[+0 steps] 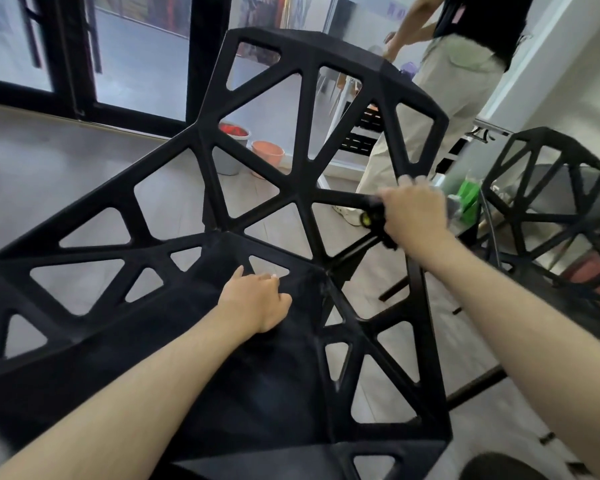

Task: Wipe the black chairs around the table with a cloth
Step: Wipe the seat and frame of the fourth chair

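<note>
A black chair (302,133) with triangular cut-outs fills the middle of the view, its backrest facing away from me. My left hand (257,299) lies on the seat near a triangular hole, fingers loosely spread and holding nothing. My right hand (414,213) is closed around a dark cloth (374,216) with a yellow-green spot, pressed against the right edge of the backrest. A second black chair (548,209) of the same kind stands to the right, next to a dark table (589,188).
A person in beige trousers (440,98) stands just behind the chair at the back right. Two buckets (267,154) sit on the grey floor near the black-framed glass doors (80,57). A green item (468,199) lies on the table.
</note>
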